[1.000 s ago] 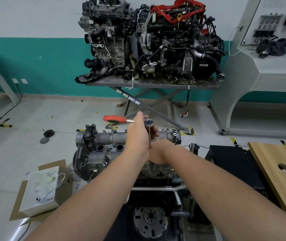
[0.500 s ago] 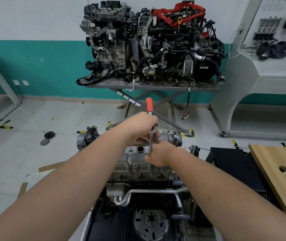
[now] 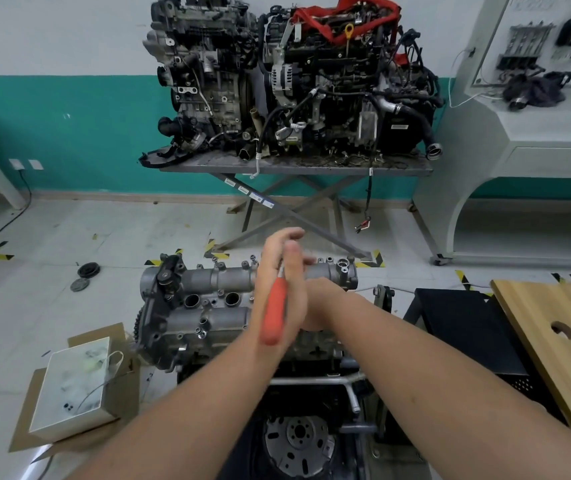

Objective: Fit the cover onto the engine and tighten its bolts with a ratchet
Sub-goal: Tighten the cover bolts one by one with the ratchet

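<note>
1. Lying over the grey cast-metal engine cover (image 3: 242,299), the orange-handled ratchet (image 3: 273,313) points its handle toward the camera.
2. The left hand (image 3: 279,271) touches it with fingers straight, released.
3. The right hand (image 3: 322,303) sits just behind; its fingers' state cannot be told.

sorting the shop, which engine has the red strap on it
The right engine on the scissor table; the left one and the engine being worked on have none.
</note>
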Motion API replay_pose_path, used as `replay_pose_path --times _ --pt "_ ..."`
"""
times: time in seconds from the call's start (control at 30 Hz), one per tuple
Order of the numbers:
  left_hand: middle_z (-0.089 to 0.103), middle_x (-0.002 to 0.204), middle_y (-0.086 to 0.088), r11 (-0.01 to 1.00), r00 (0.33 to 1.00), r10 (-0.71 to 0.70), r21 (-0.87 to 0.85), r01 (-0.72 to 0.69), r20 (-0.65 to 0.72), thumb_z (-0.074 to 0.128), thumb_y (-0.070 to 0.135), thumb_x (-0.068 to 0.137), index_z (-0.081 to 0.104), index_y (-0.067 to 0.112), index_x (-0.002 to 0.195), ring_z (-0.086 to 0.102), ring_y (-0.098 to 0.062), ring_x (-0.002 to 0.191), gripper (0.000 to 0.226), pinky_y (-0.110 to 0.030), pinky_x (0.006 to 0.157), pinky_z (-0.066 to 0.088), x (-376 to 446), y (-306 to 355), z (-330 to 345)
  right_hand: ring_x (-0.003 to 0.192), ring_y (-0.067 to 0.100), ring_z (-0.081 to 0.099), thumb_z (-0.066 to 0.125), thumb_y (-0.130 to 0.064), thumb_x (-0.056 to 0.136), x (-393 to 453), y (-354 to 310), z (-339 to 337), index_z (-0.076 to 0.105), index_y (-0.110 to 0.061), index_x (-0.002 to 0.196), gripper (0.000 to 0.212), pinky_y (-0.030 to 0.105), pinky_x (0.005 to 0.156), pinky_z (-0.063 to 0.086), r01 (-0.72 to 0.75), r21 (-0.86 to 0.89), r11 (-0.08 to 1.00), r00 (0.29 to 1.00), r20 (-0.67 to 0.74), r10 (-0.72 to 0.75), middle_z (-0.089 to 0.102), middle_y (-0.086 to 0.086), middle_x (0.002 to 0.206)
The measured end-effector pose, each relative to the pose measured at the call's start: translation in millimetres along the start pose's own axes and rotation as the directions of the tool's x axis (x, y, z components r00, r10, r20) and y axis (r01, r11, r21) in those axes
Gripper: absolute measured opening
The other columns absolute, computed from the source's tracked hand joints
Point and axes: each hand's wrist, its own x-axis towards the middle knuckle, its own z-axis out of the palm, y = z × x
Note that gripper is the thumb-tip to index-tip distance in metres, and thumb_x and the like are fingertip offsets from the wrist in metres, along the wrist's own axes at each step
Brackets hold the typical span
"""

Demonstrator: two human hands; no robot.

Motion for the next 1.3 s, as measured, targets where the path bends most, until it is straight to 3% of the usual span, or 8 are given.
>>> replay_pose_path --times 0.07,0.13,0.37,0.57,0.8,0.97,1.1,1.3 --pt "0.072 0.083 -0.003 0.87 0.936 -0.351 -0.382 0.313 -0.033 0.032 0.062 0.094 0.071 0.032 0.095 0.063 -0.012 0.068 0.049 -0.028 0.065 0.051 2.2 3.8 10.8 0.121 0.033 0.055 0.043 -0.021 0.096 3.7 1.0 -1.0 0.062 -0.011 0.126 0.037 0.042 0.096 0.047 -0.042 -0.025 0.999 0.997 -0.067 0.041 0.061 0.01 0.132" --pt "0.066 0.065 -0.005 0.753 0.86 -0.51 -0.483 0.447 0.001 0.037 0.058 0.099 0.073 0.028 0.076 0.056 -0.014 0.054 0.052 -0.025 0.052 0.044 11.9 4.4 10.3 0.112 0.034 0.057 0.041 -0.023 0.094 3.8 -0.7 4.6 0.063 -0.011 0.116 0.034 0.044 0.094 0.049 -0.033 -0.018 0.999 0.997 -0.074 0.032 0.063 0.011 0.127" --pt "0.057 0.054 -0.007 0.724 0.74 -0.633 -0.166 0.67 0.227 0.052 0.026 0.098 0.054 0.012 0.092 0.053 -0.022 0.044 0.016 -0.031 0.052 0.047 45.9 19.8 -15.2 0.101 0.029 0.057 0.036 -0.048 0.096 10.6 5.0 8.1 0.061 -0.017 0.096 0.04 0.043 0.091 0.051 -0.074 -0.033 0.997 0.996 -0.058 0.072 0.063 0.007 0.101" --pt "0.059 0.055 -0.004 0.732 0.706 -0.656 -0.002 0.681 0.268 0.045 0.028 0.101 0.05 0.016 0.091 0.058 -0.025 0.046 0.017 -0.038 0.071 0.051 55.2 26.8 -13.2 0.084 0.026 0.049 0.038 -0.048 0.094 12.7 10.5 10.6 0.044 -0.023 0.066 0.038 0.034 0.074 0.041 -0.078 -0.007 0.997 0.993 -0.094 0.077 0.044 -0.003 0.071" --pt "0.057 0.055 -0.003 0.737 0.685 -0.65 0.054 0.674 0.329 0.043 0.029 0.103 0.048 0.016 0.091 0.061 -0.026 0.049 0.018 -0.041 0.078 0.052 59.1 26.6 -15.2 0.095 0.027 0.054 0.038 -0.049 0.091 13.5 12.8 12.3 0.056 -0.022 0.08 0.035 0.04 0.087 0.05 -0.065 0.041 0.997 0.994 -0.09 0.069 0.058 0.004 0.094" --pt "0.062 0.062 -0.003 0.736 0.607 -0.672 0.294 0.61 0.425 0.045 0.027 0.096 0.051 0.017 0.089 0.074 -0.031 0.074 0.013 -0.034 0.073 0.055 67.6 33.6 -20.2 0.111 0.033 0.052 0.034 -0.056 0.091 12.3 13.4 14.7 0.052 -0.018 0.09 0.041 0.049 0.097 0.047 -0.099 0.024 0.995 0.994 -0.044 0.1 0.055 0.011 0.122" --pt "0.065 0.066 -0.003 0.736 0.563 -0.675 0.496 0.461 0.477 0.042 0.024 0.092 0.052 0.016 0.089 0.077 -0.028 0.083 0.013 -0.04 0.077 0.051 72.7 42.7 -17.7 0.117 0.032 0.049 0.039 -0.059 0.093 9.4 13.2 14.8 0.047 -0.024 0.092 0.036 0.045 0.1 0.045 -0.087 0.04 0.995 0.995 -0.043 0.089 0.052 0.007 0.112" --pt "0.065 0.064 0.0 0.769 0.551 -0.636 0.507 0.389 0.541 0.037 0.021 0.094 0.05 0.013 0.09 0.076 -0.025 0.08 0.016 -0.034 0.065 0.052 68.4 42.9 -21.5 0.107 0.029 0.051 0.042 -0.065 0.085 0.4 13.1 5.4 0.065 -0.026 0.093 0.046 0.044 0.097 0.047 -0.096 0.159 0.983 0.995 -0.012 0.099 0.059 0.008 0.111"
